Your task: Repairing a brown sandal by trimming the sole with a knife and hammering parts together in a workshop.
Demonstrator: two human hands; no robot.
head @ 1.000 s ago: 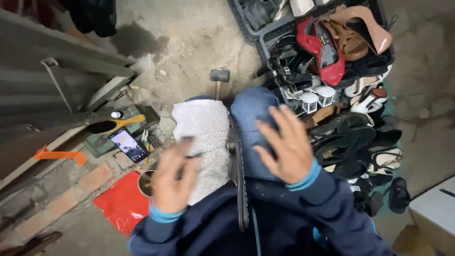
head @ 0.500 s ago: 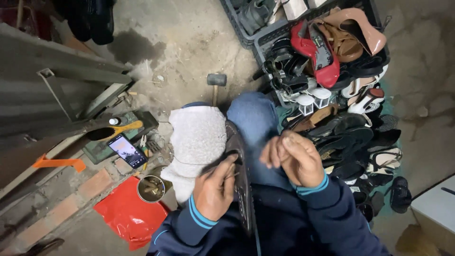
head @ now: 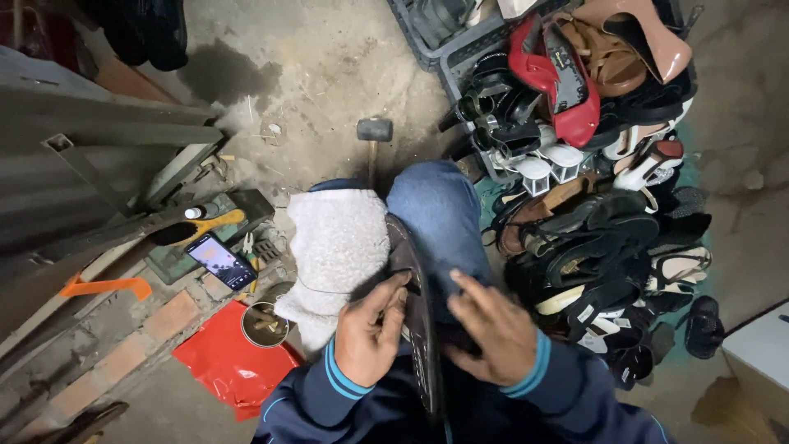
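- My left hand [head: 367, 333] grips the dark shoe [head: 417, 316], fingers curled round its left edge; the shoe stands on edge between my knees.
- My right hand [head: 493, 333] lies flat against the shoe's right side, fingers spread, clasping nothing.
- A white fleecy cloth [head: 337, 247] covers my left thigh, touching the shoe; a thin thread runs across it toward my left hand.
- Just left of the cloth, on the floor: a small round tin [head: 264, 325] on a red plastic sheet [head: 218, 358].
- Further left, a smartphone [head: 219, 261], screen lit, beside a yellow-handled brush [head: 197, 227].
- Beyond my knees, a hammer [head: 374, 131] lies on the concrete floor [head: 329, 66].
- Far right: a pile of dark sandals [head: 608, 255], then a grey crate [head: 485, 49] holding red high heels [head: 559, 78].
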